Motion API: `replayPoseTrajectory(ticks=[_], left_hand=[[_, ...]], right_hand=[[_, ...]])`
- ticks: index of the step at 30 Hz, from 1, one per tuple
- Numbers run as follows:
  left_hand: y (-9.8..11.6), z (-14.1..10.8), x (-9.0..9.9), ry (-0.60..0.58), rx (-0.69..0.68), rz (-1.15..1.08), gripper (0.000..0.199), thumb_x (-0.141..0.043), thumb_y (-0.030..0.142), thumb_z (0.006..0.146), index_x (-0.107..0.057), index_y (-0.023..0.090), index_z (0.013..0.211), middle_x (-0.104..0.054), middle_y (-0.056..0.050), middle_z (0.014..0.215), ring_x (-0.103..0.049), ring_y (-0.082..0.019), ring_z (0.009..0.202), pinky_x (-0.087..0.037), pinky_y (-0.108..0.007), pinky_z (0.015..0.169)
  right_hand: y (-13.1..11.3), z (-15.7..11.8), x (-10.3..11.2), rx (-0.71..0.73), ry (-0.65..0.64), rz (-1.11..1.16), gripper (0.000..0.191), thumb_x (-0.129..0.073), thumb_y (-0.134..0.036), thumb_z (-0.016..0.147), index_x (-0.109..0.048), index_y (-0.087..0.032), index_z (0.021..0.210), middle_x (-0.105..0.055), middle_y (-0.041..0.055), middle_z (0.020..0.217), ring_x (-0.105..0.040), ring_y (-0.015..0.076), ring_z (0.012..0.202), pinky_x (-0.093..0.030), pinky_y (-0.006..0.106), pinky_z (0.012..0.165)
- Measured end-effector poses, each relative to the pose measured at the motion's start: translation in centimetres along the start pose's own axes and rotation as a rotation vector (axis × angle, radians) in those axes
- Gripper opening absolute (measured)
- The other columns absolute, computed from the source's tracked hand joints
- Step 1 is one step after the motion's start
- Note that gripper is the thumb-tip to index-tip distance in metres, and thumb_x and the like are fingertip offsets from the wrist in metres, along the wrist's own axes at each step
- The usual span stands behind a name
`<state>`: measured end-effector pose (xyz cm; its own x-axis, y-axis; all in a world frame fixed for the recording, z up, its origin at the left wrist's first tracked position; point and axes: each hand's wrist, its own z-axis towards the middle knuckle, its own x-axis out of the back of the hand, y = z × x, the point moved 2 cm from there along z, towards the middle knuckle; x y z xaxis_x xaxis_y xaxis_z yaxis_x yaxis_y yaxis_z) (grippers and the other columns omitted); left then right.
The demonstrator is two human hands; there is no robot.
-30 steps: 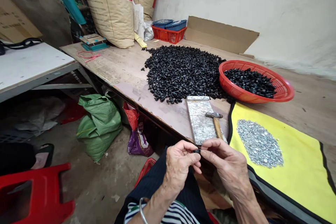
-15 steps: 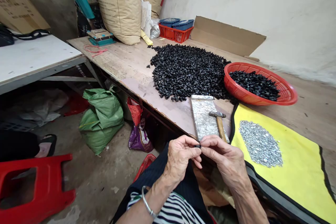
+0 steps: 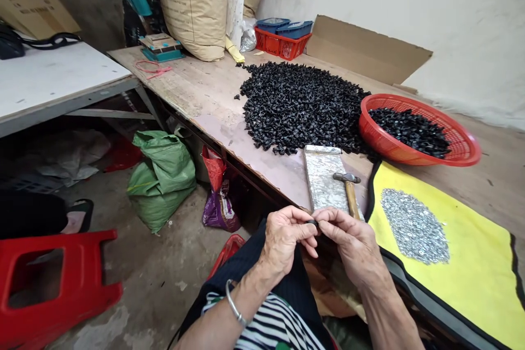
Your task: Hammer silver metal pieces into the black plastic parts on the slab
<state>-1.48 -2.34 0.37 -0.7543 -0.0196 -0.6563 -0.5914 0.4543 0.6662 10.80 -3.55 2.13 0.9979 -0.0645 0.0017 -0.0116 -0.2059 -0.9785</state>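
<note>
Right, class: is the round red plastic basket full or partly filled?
Partly filled: the round red plastic basket holds small black pieces, bare red mesh showing around them.

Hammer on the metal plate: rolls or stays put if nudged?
The hammer will probably feel head-heavy, with its metal head on a slim wooden handle. The crosswise head should stop it rolling far. On the scuffed metal plate it may slide fairly easily.

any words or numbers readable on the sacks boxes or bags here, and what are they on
Nothing here can be read with certainty.
Paper sack: lines of small print, too small to read.
Cardboard carton: dark printed lines at upper left, too blurred to read.
Purple plastic bag: printed label, too small to read.
</note>
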Motion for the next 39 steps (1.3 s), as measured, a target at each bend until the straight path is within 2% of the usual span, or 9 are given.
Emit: replayPoseTrajectory(ticks=[5, 15, 22, 27, 34, 39], left_hand=[[-0.1, 0.3, 0.1, 0.0, -0.003, 0.03, 0.015, -0.069, 0.014, 0.056, -0.06, 0.008, 0.066, -0.062, -0.004, 0.053, -0.053, -0.011, 0.039, -0.046, -0.021, 0.033], [-0.3, 0.5, 0.2, -0.004, -0.014, 0.118, 0.012, -0.068, 0.016, 0.06, -0.061, 0.009, 0.067, -0.061, -0.003, 0.05, -0.053, -0.011, 0.038, -0.045, -0.02, 0.034], [0.2, 0.7, 0.1, -0.046, -0.004, 0.182, 0.012, -0.067, 0.016, 0.061, -0.061, 0.009, 0.068, -0.063, -0.003, 0.053, -0.056, -0.011, 0.041, -0.046, -0.02, 0.036], [-0.1, 0.9, -0.1, -0.08, -0.009, 0.095, 0.015, -0.068, 0.017, 0.062, -0.059, 0.009, 0.07, -0.061, -0.002, 0.051, -0.054, -0.011, 0.037, -0.045, -0.02, 0.032], [-0.5, 0.3, -0.8, -0.053, 0.002, -0.001, 0.017, -0.07, 0.017, 0.061, -0.056, 0.011, 0.068, -0.061, -0.003, 0.048, -0.053, -0.012, 0.036, -0.044, -0.02, 0.03], [-0.7, 0.0, -1.1, -0.09, 0.033, -0.005, 0.017, -0.071, 0.018, 0.06, -0.058, 0.01, 0.066, -0.062, -0.004, 0.049, -0.054, -0.013, 0.036, -0.043, -0.021, 0.03]], right_hand=[[0.0, 0.5, 0.0, -0.144, -0.015, 0.071, 0.013, -0.068, -0.028, 0.067, -0.063, -0.016, 0.07, -0.059, 0.0008, 0.07, -0.051, 0.0116, 0.061, -0.04, 0.025, 0.058], [-0.6, 0.8, 0.3, -0.263, -0.025, 0.066, 0.015, -0.07, -0.026, 0.062, -0.064, -0.014, 0.066, -0.059, 0.0001, 0.055, -0.05, 0.0092, 0.048, -0.037, 0.022, 0.048], [-0.6, 0.2, 0.2, -0.244, 0.04, 0.087, 0.018, -0.072, -0.03, 0.062, -0.064, -0.014, 0.066, -0.061, 0.001, 0.056, -0.053, 0.0102, 0.048, -0.041, 0.022, 0.049], [-0.9, 0.0, 0.3, -0.185, 0.106, 0.059, 0.019, -0.072, -0.031, 0.061, -0.064, -0.014, 0.062, -0.06, 0.0004, 0.052, -0.051, 0.0097, 0.045, -0.04, 0.023, 0.048], [-0.1, -0.4, -0.3, -0.183, 0.216, 0.222, 0.017, -0.074, -0.027, 0.057, -0.062, -0.014, 0.058, -0.056, 0.0, 0.047, -0.049, 0.0104, 0.04, -0.037, 0.023, 0.042], [0.3, -1.0, -0.2, -0.229, 0.254, 0.321, 0.019, -0.074, -0.027, 0.056, -0.06, -0.015, 0.056, -0.054, -0.0003, 0.043, -0.047, 0.0105, 0.036, -0.035, 0.023, 0.038]])
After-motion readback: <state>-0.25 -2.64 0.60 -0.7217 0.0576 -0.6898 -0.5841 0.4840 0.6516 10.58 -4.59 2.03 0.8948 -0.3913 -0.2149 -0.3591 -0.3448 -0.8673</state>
